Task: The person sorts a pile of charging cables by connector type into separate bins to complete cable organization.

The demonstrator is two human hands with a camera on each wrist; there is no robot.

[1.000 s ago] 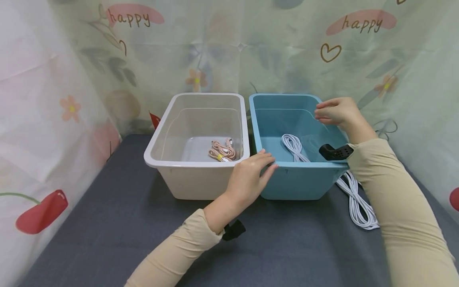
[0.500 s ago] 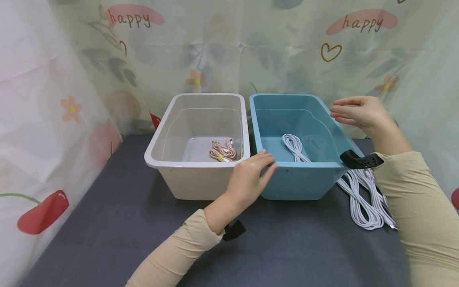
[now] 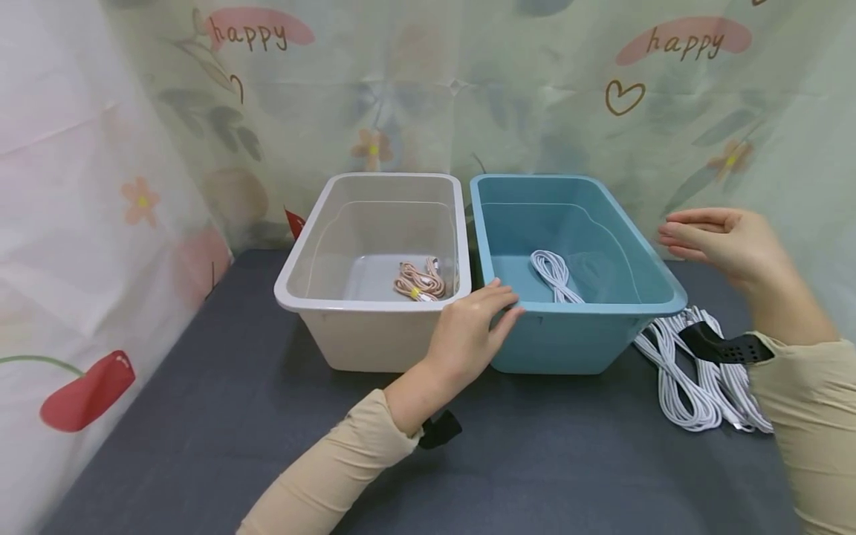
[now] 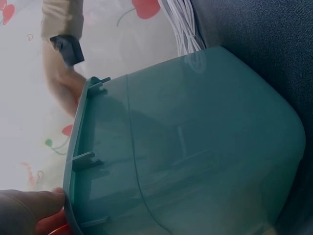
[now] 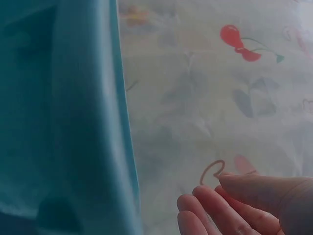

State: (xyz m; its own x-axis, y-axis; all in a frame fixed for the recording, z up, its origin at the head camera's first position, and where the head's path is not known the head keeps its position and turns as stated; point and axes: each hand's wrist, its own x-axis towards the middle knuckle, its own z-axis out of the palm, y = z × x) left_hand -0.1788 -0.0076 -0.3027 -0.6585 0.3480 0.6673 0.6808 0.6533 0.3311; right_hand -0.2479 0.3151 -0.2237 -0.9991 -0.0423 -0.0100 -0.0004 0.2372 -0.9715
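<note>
A floral-print backdrop (image 3: 414, 111) is hung behind the dark-covered table (image 3: 568, 461). Two plastic bins are set there side by side: beige bin (image 3: 368, 338) on L, blue bin (image 3: 575, 342) on R. Both prob. light & stiff w/ slick walls, so rim judged the best hold. Blue one's near-left rim corner is touched by the left hand (image 3: 468, 327), fingers relaxed, thumb slightly apart from index; no wrap round the rim can be made out. The right hand (image 3: 735, 241) is held in the air just R of the blue bin, nothing gripped; fingers loosely bent & together, thumb near the tips. Below it, white cable bundles (image 3: 715, 401) are laid on the table beside the blue bin, partly hidden by a black wrist strap (image 3: 725, 349); exact no. can't be told. Prob. light, floppy, smooth, apt to uncoil; best pinched across the middle, all strands tog. In the blue bin a white cable coil (image 3: 553, 273) is seen; in the beige bin, a pink-tan cable coil (image 3: 420, 281) w/ yellow tie (image 3: 414, 293).
</note>
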